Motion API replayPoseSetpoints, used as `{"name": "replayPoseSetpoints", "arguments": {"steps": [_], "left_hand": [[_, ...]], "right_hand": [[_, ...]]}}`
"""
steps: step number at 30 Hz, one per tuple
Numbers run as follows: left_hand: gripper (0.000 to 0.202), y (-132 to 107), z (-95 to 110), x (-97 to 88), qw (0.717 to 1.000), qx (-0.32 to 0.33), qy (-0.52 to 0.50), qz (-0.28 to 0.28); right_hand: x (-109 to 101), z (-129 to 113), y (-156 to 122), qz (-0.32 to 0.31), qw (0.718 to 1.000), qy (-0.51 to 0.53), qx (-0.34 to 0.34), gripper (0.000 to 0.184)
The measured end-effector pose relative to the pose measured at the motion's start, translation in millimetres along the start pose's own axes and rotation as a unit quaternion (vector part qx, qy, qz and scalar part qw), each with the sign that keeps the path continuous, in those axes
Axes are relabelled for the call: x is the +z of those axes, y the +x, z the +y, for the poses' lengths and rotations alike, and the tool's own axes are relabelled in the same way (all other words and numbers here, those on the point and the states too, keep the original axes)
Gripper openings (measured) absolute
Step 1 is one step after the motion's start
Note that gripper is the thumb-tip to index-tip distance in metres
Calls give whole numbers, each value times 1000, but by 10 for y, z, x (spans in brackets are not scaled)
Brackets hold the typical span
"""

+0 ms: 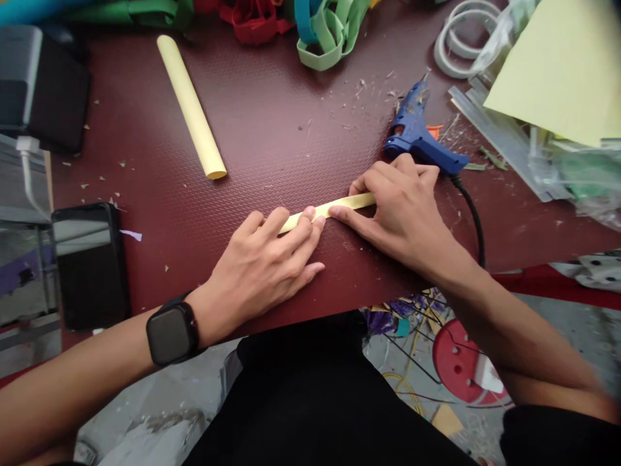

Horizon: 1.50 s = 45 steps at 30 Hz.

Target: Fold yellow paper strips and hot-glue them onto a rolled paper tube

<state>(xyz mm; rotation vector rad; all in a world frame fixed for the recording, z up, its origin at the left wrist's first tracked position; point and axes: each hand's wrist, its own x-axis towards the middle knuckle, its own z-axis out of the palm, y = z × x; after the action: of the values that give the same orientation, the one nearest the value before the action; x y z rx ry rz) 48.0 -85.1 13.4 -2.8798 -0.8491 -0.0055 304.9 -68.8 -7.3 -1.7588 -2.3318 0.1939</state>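
Tabletop [272, 129] holds glue gun [411, 123] near right fingers [371, 180].

On the table [272, 116], a paper strip [325, 209] spans from left hand [266, 262] to right hand [400, 200]. Behind it lie a paper tube [191, 107], leftward, and a glue gun [411, 123], rightward; a smartphone [90, 268] lies far left.

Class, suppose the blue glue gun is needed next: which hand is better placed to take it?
Probably the right hand: it lies right beside the glue gun; the left hand is farther off. Both touch the yellow strip.
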Motion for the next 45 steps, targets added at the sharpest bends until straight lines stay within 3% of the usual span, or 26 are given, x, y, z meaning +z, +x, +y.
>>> {"name": "replayPoseSetpoints", "arguments": {"steps": [11, 18, 25, 31, 40, 42, 45], "left_hand": [[58, 119, 13, -11, 1000, -4, -22, -5], [50, 204, 87, 56, 997, 22, -26, 72], [52, 256, -9, 163, 991, 23, -112, 64], [58, 248, 13, 184, 989, 2, -145, 11], [58, 259, 14, 169, 991, 1, -136, 10], [58, 257, 12, 168, 992, 4, -128, 14], [58, 262, 11, 164, 993, 8, -116, 18]], "right_hand": [[28, 223, 25, 3, 1000, -3, 14, 38], [28, 286, -2, 13, 999, -21, 21, 33], [25, 181, -77, 19, 998, -27, 46, 35], [-14, 142, -135, 16, 998, 35, 53, 44], [1, 261, -135, 20, 994, 78, 67, 41], [10, 263, -143, 46, 994, 73, 73, 41], [5, 208, -207, 152, 987, 25, 53, 36]]}}
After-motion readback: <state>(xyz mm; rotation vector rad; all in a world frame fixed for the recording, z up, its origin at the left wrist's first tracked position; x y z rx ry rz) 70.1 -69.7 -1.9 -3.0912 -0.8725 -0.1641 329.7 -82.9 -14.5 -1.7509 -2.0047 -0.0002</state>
